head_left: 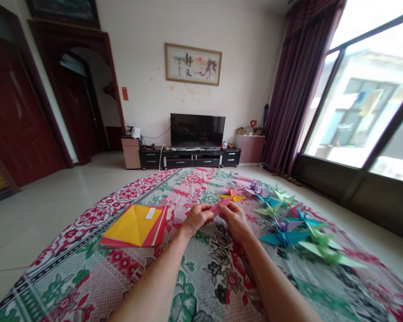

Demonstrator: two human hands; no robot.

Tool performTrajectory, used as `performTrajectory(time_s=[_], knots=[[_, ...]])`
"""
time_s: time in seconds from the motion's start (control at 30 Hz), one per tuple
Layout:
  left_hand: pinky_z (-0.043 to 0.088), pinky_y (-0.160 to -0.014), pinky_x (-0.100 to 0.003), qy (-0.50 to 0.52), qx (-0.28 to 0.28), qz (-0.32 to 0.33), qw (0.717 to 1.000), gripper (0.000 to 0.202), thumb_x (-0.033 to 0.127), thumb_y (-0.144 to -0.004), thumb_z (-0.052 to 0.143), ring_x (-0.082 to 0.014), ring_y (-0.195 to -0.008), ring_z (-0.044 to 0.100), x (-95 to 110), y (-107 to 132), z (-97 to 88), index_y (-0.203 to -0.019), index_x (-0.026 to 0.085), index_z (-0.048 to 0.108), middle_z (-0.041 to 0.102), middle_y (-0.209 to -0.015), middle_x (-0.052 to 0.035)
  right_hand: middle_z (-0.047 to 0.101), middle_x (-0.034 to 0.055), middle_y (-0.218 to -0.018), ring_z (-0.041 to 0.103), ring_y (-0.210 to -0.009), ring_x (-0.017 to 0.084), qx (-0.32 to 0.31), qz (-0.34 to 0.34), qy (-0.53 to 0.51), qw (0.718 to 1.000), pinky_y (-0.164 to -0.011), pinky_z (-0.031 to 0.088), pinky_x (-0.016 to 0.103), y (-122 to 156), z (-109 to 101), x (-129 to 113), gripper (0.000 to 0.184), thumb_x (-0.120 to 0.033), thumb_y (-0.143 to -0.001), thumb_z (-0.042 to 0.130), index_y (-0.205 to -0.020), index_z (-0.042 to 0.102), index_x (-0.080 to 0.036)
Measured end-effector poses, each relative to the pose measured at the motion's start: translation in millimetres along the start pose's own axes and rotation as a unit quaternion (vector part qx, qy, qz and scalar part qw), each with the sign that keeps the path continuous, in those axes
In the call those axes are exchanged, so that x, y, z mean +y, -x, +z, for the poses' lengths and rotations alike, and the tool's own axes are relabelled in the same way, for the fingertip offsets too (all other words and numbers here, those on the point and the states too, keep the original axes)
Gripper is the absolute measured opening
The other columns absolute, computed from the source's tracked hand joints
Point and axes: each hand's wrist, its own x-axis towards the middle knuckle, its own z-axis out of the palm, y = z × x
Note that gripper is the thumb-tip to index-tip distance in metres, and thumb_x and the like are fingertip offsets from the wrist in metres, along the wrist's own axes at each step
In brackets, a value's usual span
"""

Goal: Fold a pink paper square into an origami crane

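Both my hands meet over a flowered cloth (195, 273) and pinch a small folded piece of pink paper (221, 205). My left hand (197, 218) grips its near end with the fingers curled. My right hand (234, 219) holds the other side, fingers pressed together. To the left of my hands lies a stack of coloured paper sheets (136, 226), yellow on top with red beneath. Several finished paper cranes (284, 226) in green, blue, purple, yellow and pink sit in a loose row to the right.
The cloth covers a low round surface on a pale tiled floor (53, 201). A TV (197, 130) on a dark stand is against the far wall. Dark wooden doors (16, 116) are at the left, a large window (372, 107) with curtains at the right.
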Motion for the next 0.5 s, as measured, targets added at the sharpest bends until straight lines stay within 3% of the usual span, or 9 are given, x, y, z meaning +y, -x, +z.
performTrajectory(time_s=[0.13, 0.23, 0.37, 0.5], knots=[[0.029, -0.044, -0.018, -0.033, 0.004, 0.017, 0.999, 0.025, 0.037, -0.064, 0.062, -0.0052, -0.044, 0.038, -2.5, -1.3, 3.0, -0.066, 0.012, 0.06, 0.049, -0.051, 0.0038, 0.062, -0.0017, -0.066, 0.053, -0.059, 0.011, -0.013, -0.005, 0.035, 0.999, -0.062, 0.043, 0.025, -2.0, -1.4, 1.5, 0.022, -0.036, -0.059, 0.072, -0.07, 0.063, -0.019], [0.025, -0.041, -0.019, -0.028, 0.026, 0.002, 0.999, 0.031, 0.043, -0.061, 0.065, -0.0045, -0.04, 0.034, -2.6, -1.6, 6.2, -0.061, 0.013, 0.057, 0.045, -0.045, 0.0055, 0.063, -0.001, -0.073, 0.054, -0.062, 0.012, -0.007, -0.01, 0.043, 0.999, -0.061, 0.044, 0.025, -1.1, 0.3, 3.0, 0.026, -0.037, -0.06, 0.071, -0.079, 0.064, -0.02], [0.026, -0.042, -0.02, 0.007, 0.054, -0.011, 0.998, 0.034, 0.047, -0.059, 0.066, -0.0055, -0.04, 0.037, -1.2, -1.6, 6.5, -0.061, 0.014, 0.057, 0.049, -0.045, 0.0045, 0.064, -0.0012, -0.082, 0.055, -0.065, 0.011, 0.001, -0.006, 0.041, 0.999, -0.061, 0.044, 0.023, 1.0, 5.4, 5.0, 0.03, -0.037, -0.061, 0.071, -0.086, 0.064, -0.022], [0.026, -0.043, -0.02, 0.019, 0.031, -0.02, 0.999, 0.034, 0.046, -0.06, 0.066, -0.0064, -0.041, 0.039, -0.8, -2.0, 3.5, -0.063, 0.014, 0.058, 0.052, -0.047, 0.0028, 0.065, 0.0004, -0.076, 0.055, -0.061, 0.012, -0.001, -0.004, 0.031, 1.0, -0.06, 0.045, 0.025, 1.4, 8.1, 4.3, 0.033, -0.041, -0.058, 0.072, -0.083, 0.065, -0.02]])
